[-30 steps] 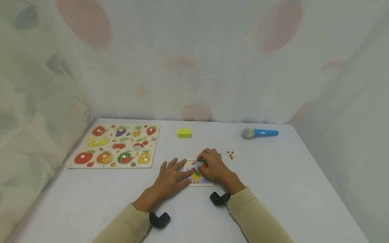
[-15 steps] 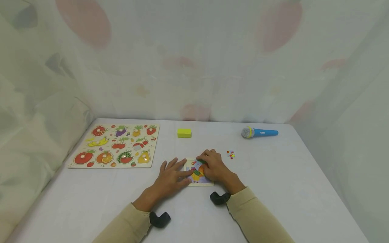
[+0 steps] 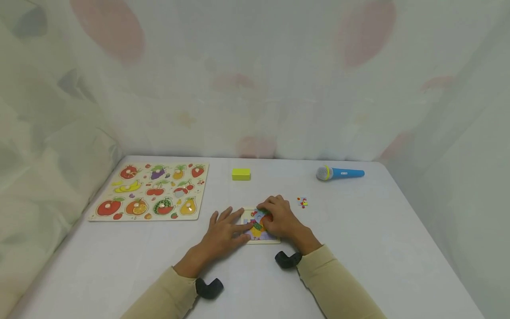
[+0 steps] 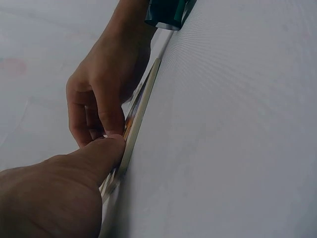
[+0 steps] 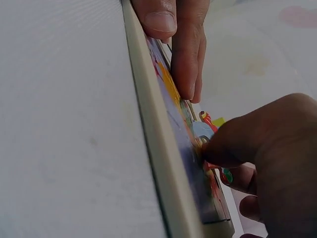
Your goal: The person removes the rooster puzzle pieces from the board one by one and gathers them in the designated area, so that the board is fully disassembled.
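Observation:
A small jigsaw puzzle in a pale wooden tray (image 3: 264, 242) lies at the middle front of the table, showing a yellow and light blue picture. My left hand (image 3: 223, 234) rests across its left side with fingers spread and fairly straight, the thumb at the near edge. Over the upper right part of the tray, my right hand (image 3: 281, 218) pinches a jigsaw piece (image 5: 202, 130) between thumb and fingers. That piece is light blue with red and green, and in the right wrist view it stands tilted above the picture. The fingers hide part of it and the tray's right side.
One loose jigsaw piece (image 3: 303, 202) lies right of the tray. Behind stand a yellow block (image 3: 241, 174) and a blue toy microphone (image 3: 340, 173). A fruit peg puzzle board (image 3: 150, 191) takes up the left of the white table (image 3: 354, 248), with curtains around the back and sides.
My right fingers shift slightly over the upper right of the tray, and the piece in them tilts a little. The left hand stays in place.

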The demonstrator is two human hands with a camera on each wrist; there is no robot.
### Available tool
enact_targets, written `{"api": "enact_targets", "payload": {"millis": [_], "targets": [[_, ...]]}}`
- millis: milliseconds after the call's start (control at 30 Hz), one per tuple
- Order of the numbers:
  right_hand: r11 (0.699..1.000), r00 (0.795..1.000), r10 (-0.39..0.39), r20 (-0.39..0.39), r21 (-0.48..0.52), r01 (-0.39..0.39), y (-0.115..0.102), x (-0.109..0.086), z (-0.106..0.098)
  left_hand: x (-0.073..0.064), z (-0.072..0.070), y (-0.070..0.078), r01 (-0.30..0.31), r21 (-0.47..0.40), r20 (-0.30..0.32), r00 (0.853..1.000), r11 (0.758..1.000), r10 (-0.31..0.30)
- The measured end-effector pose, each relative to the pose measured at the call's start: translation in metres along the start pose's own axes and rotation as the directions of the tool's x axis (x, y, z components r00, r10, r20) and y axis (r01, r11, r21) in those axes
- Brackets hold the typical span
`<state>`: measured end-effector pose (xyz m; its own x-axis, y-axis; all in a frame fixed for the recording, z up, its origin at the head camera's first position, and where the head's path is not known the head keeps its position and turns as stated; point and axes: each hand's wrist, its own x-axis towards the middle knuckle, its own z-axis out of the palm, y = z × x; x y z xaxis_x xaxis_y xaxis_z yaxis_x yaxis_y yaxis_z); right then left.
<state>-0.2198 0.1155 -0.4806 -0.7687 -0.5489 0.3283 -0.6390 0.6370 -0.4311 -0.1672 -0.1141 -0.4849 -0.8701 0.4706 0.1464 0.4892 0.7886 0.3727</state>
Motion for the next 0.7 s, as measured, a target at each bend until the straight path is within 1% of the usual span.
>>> {"api": "enact_targets", "payload": {"millis": [167,333,433,567,700], "targets": [[1.0,0.999,0.024,0.027,0.014,-0.024,-0.001,0.001,0.0,0.0,0.0,-0.001,0.009,0.005,0.006,1.0,1.0,-0.009],[0.998,0.997,0.048,0.052,0.046,-0.05,-0.002,0.002,-0.001,0.0,-0.001,-0.002,0.001,0.006,-0.002,1.0,1.0,-0.001],[0.998,0.997,0.042,0.06,0.036,-0.045,-0.003,0.003,-0.002,0.0,-0.002,-0.002,0.0,0.003,-0.006,1.0,1.0,0.0],[1.0,0.999,0.019,0.046,0.002,-0.019,-0.005,0.003,-0.005,0.0,0.0,-0.002,0.003,-0.011,-0.008,1.0,1.0,-0.003],[1.0,1.0,-0.005,0.002,0.0,0.005,-0.007,0.002,-0.013,-0.001,0.001,-0.001,0.0,-0.027,-0.009,1.0,1.0,-0.001]]}}
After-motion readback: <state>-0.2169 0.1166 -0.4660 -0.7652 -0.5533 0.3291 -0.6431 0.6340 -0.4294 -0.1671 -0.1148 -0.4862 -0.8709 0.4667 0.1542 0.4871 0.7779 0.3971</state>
